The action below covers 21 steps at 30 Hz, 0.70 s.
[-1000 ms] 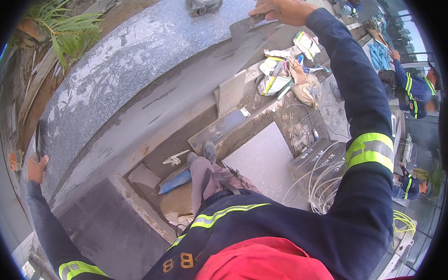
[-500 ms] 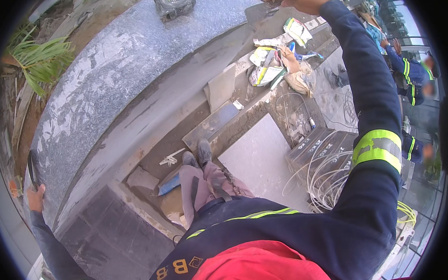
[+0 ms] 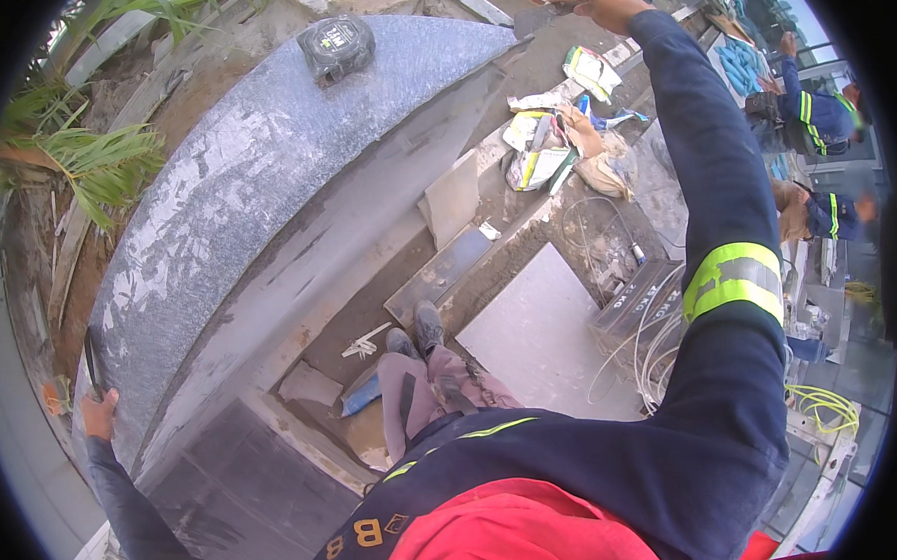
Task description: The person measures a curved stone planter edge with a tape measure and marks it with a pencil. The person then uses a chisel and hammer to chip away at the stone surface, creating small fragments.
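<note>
A long curved grey stone slab (image 3: 219, 180), with pale smears on its top, arcs from the lower left to the top middle. At its far right end, my right hand (image 3: 607, 3) is closed around the handle of a putty knife (image 3: 537, 20); its flat blade lies beside the slab's tip. My left hand (image 3: 101, 415) is at the near left end of the slab, closed on a thin dark strip-like tool (image 3: 93, 361) seen edge-on, whose kind I cannot make out. A black tape measure (image 3: 336, 49) rests on the slab between my hands.
Below the slab stand my boots (image 3: 428, 326), beside a pale square board (image 3: 541, 326). Torn bags (image 3: 538, 146), stacked dark blocks (image 3: 634, 297) and loose white cable (image 3: 652, 356) are to the right. Palm leaves (image 3: 103, 165) hang at left. Co-workers (image 3: 822, 119) are at far right.
The view has shifted, so slab and tape measure appear lower and further right. The putty knife's blade has moved off the slab's tip to beside it. My left hand stays at the slab's left end.
</note>
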{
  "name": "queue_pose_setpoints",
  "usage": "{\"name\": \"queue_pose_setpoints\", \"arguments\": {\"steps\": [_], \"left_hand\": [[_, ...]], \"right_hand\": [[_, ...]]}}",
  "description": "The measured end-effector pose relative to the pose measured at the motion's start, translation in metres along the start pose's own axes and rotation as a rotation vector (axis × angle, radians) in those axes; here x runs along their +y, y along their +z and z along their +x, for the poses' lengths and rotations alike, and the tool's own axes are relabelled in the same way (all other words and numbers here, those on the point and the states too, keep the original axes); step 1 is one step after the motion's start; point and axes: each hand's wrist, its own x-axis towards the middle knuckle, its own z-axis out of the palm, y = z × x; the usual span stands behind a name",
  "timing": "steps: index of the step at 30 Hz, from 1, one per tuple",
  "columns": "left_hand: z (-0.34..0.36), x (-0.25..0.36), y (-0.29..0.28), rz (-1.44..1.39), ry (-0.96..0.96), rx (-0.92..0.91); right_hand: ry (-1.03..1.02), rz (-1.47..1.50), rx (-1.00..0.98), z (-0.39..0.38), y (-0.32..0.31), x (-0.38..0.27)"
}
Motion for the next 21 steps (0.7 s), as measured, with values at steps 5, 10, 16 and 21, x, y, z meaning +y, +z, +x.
{"name": "queue_pose_setpoints", "arguments": {"steps": [5,10,16,21], "left_hand": [[-0.003,0.007,0.002,0.069,0.013,0.062],[-0.003,0.011,0.003,0.019,-0.009,0.022],[-0.002,0.022,-0.004,0.049,-0.041,-0.02],[-0.006,0.03,-0.002,0.068,-0.05,0.025]], "right_hand": [[0.267,-0.008,0.365,-0.059,0.0,-0.011],[0.45,0.628,0.669,-0.115,0.1,-0.119],[0.577,1.48,0.965,-0.081,0.202,-0.206],[0.532,1.401,1.017,-0.05,0.228,-0.232]]}}
